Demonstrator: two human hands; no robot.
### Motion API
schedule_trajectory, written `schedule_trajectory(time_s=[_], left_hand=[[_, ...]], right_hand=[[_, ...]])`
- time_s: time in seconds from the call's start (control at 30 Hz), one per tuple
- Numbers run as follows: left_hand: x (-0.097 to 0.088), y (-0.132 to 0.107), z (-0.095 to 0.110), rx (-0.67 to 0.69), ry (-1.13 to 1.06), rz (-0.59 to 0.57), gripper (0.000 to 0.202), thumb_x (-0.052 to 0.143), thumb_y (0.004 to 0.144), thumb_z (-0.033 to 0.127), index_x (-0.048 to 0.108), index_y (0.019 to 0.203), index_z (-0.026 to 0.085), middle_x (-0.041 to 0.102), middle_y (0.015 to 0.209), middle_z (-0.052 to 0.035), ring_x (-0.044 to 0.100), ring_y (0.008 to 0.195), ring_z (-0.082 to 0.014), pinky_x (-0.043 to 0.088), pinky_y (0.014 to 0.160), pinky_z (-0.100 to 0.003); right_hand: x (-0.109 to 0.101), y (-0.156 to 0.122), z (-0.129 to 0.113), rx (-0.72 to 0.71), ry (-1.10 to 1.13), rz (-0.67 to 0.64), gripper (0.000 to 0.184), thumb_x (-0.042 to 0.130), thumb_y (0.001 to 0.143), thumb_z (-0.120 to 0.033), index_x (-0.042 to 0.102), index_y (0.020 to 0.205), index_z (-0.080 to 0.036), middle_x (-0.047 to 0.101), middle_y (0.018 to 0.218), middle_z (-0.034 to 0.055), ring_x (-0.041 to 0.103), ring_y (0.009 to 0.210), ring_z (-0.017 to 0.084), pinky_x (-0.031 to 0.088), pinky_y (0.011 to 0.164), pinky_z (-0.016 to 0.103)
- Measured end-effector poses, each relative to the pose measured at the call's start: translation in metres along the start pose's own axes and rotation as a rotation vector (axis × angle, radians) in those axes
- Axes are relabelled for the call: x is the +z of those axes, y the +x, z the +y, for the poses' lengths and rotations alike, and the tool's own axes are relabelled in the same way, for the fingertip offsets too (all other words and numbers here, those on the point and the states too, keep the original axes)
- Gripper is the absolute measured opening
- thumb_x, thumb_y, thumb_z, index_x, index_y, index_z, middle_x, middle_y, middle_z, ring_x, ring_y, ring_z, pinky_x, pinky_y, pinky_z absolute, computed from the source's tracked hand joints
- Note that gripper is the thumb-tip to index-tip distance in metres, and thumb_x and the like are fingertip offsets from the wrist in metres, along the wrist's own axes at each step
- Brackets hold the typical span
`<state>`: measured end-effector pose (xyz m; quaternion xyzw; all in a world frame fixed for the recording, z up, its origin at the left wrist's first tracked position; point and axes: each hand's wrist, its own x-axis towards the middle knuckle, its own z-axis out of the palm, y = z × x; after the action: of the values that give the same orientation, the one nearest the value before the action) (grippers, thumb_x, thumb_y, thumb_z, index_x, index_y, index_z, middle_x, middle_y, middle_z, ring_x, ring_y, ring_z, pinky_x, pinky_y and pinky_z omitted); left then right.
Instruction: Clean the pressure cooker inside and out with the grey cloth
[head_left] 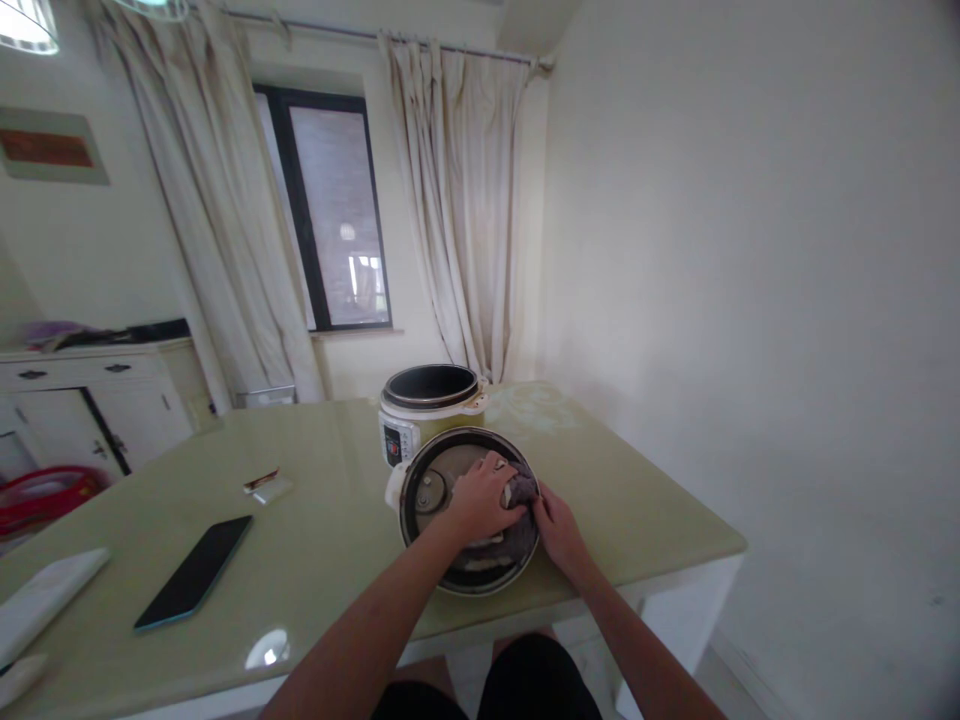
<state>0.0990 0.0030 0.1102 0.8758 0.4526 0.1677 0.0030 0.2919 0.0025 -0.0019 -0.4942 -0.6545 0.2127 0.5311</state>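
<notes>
A round cooker lid (459,458) is tilted on the near part of the table, its metal inner side with a dark sealing ring facing me. My left hand (484,498) presses a bunched purple-grey cloth (523,486) against that inner side, fingers curled over it. On the right, my right hand (559,530) grips the lid's rim, thumb near the cloth; its other fingers are partly hidden. Just behind the lid stands the electric pressure cooker (435,412), uncovered, with a dark inner pot and a control panel on its front.
On the left of the greenish table (330,560) lie a dark phone or tablet (196,572), a white flat object (52,600) and a small packet (268,487). A red basin (52,495) is beyond the left edge. A wall (750,300) rises along the right.
</notes>
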Motion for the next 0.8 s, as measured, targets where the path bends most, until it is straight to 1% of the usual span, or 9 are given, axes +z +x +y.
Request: schedule_trajectory(time_s=[0.07,0.17,0.27,0.33,0.47,0.57,0.63,0.7,0.8], left_hand=[[0.0,-0.003,0.001,0.036,-0.006,-0.051,0.057,0.074,0.085,0.056,0.064,0.136,0.033,0.057,0.144,-0.0073,0.062,0.126,-0.0314,0.058,0.1,-0.046],[0.0,-0.009,0.001,0.091,0.021,-0.097,0.055,0.073,0.086,0.055,0.065,0.135,0.032,0.058,0.143,-0.0086,0.061,0.127,-0.0332,0.058,0.1,-0.048],[0.0,-0.019,0.0,0.152,0.068,-0.139,0.05,0.07,0.088,0.055,0.068,0.131,0.031,0.059,0.139,-0.0098,0.062,0.125,-0.0343,0.057,0.102,-0.051],[-0.003,-0.026,-0.002,0.188,0.094,-0.177,0.047,0.07,0.087,0.056,0.07,0.127,0.032,0.06,0.137,-0.0094,0.063,0.123,-0.0348,0.058,0.1,-0.052],[-0.018,-0.038,-0.009,0.218,0.121,-0.274,0.047,0.075,0.082,0.053,0.072,0.124,0.033,0.058,0.14,-0.0091,0.063,0.124,-0.0356,0.061,0.095,-0.052],[-0.033,-0.041,-0.013,0.201,0.184,-0.361,0.051,0.082,0.075,0.043,0.072,0.124,0.032,0.057,0.142,-0.0104,0.064,0.123,-0.0371,0.063,0.089,-0.052],[-0.038,-0.041,-0.018,0.197,0.252,-0.402,0.054,0.084,0.073,0.034,0.071,0.125,0.031,0.057,0.143,-0.011,0.065,0.121,-0.0376,0.064,0.086,-0.053],[-0.04,-0.041,-0.025,0.201,0.33,-0.388,0.051,0.081,0.077,0.025,0.069,0.127,0.03,0.056,0.144,-0.0118,0.064,0.122,-0.0382,0.064,0.086,-0.053],[-0.038,-0.041,-0.036,0.192,0.436,-0.296,0.042,0.068,0.088,0.015,0.068,0.128,0.029,0.056,0.145,-0.0138,0.063,0.124,-0.0389,0.062,0.088,-0.055]], right_hand=[[0.0,0.001,0.001,-0.004,0.006,0.002,0.049,0.043,0.103,-0.05,0.072,0.13,-0.021,0.078,0.124,0.014,0.072,0.116,0.03,0.054,0.104,0.043],[0.0,0.002,0.002,-0.013,0.0,0.01,0.046,0.043,0.103,-0.05,0.075,0.122,-0.022,0.079,0.117,0.0129,0.073,0.112,0.029,0.055,0.102,0.041],[0.0,0.002,0.001,-0.006,-0.022,0.029,0.045,0.043,0.103,-0.05,0.076,0.115,-0.022,0.08,0.109,0.012,0.072,0.107,0.028,0.055,0.1,0.04],[0.0,0.002,-0.001,0.001,-0.024,0.037,0.045,0.044,0.104,-0.051,0.076,0.112,-0.022,0.08,0.105,0.0112,0.072,0.104,0.028,0.055,0.098,0.039],[-0.001,0.001,-0.007,0.014,-0.018,0.057,0.046,0.045,0.103,-0.054,0.075,0.112,-0.022,0.08,0.103,0.0108,0.072,0.103,0.028,0.056,0.096,0.038],[-0.001,0.0,-0.013,0.021,-0.011,0.054,0.047,0.044,0.103,-0.054,0.076,0.113,-0.021,0.08,0.105,0.0115,0.073,0.106,0.029,0.055,0.1,0.04],[-0.001,-0.001,-0.015,0.02,-0.006,0.064,0.048,0.043,0.104,-0.054,0.076,0.115,-0.021,0.08,0.108,0.0123,0.073,0.108,0.029,0.055,0.102,0.041],[0.0,-0.002,-0.015,0.019,-0.002,0.068,0.049,0.043,0.104,-0.054,0.076,0.119,-0.02,0.08,0.113,0.0127,0.073,0.11,0.03,0.055,0.103,0.041],[0.001,-0.002,-0.013,0.029,-0.005,0.066,0.05,0.044,0.104,-0.053,0.075,0.126,-0.021,0.08,0.119,0.0124,0.073,0.114,0.03,0.055,0.104,0.042]])
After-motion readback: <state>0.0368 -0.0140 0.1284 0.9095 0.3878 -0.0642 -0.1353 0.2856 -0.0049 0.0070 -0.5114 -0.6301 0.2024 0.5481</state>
